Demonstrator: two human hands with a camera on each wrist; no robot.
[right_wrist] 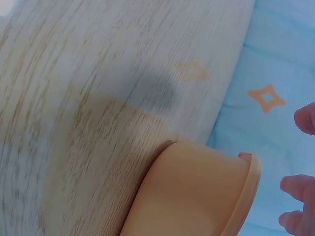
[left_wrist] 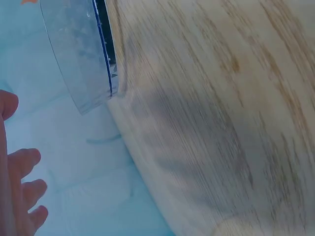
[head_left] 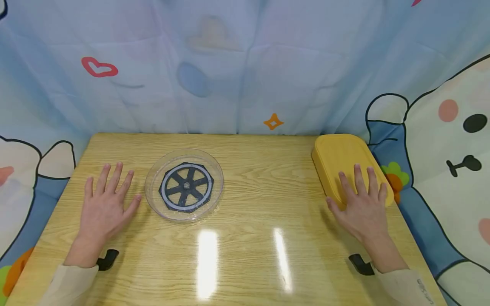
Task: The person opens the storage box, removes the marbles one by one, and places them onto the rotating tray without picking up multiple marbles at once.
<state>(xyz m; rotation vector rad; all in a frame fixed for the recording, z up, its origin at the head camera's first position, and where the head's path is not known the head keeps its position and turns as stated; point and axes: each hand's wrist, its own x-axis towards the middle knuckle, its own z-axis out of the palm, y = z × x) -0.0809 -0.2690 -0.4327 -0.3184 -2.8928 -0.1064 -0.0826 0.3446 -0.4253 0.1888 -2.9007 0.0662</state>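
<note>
My left hand (head_left: 103, 210), fingers spread and straight, is over the left part of the table. Just right of its thumb stands a round clear plastic container (head_left: 151, 187). Inside or beneath it shows a dark six-sided piece (head_left: 186, 185) with spokes and a pale ring, like a wheel. My right hand (head_left: 363, 212) is spread over the near end of a yellow lidded box (head_left: 340, 155). From the right wrist, a gap shows between the fingertips (right_wrist: 295, 187) and the box's lid rim. Neither hand holds anything.
The wooden table (head_left: 245, 182) ends at a pale blue printed curtain (head_left: 229, 76) behind and at both sides. The yellow box lies along the table's right edge. Black straps (head_left: 108, 260) show at both wrists. Two bright reflections lie on the near middle of the tabletop.
</note>
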